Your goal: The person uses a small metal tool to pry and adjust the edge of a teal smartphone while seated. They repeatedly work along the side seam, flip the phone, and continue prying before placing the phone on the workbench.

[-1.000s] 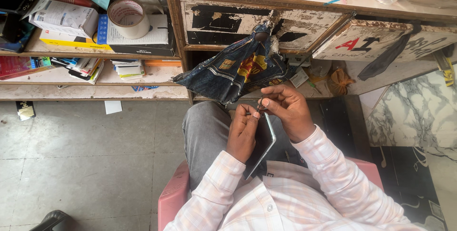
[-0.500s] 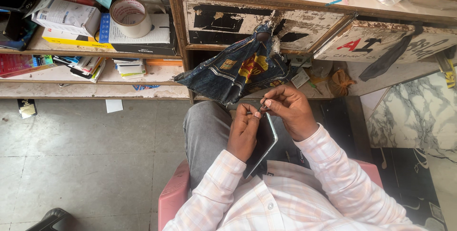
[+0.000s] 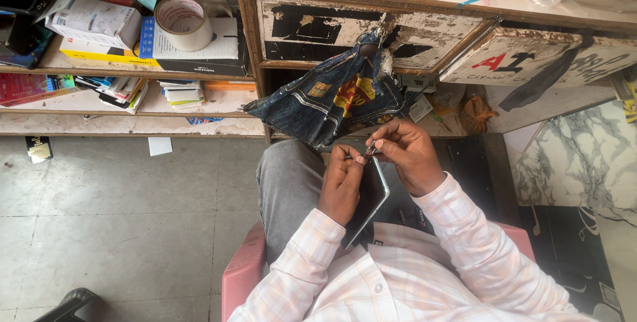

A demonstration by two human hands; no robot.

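I sit on a pink chair (image 3: 242,275) and look down at my lap. My left hand (image 3: 342,186) grips a thin dark tablet-like device (image 3: 368,204) by its edge, held on its side against my knee. My right hand (image 3: 408,153) pinches a small metal tool (image 3: 370,151) at the device's top corner, right next to my left fingertips. Both arms wear a pale checked shirt.
A dark printed plastic bag (image 3: 332,100) hangs from a hook on the worn wooden counter in front of my knees. Shelves at left hold boxes, papers and a roll of tape (image 3: 182,22). A marble slab (image 3: 584,156) lies at right; grey floor at left.
My hands have hardly shifted. My right fingers have worked the small tool a little at the device's top corner, and the view has drifted slightly.
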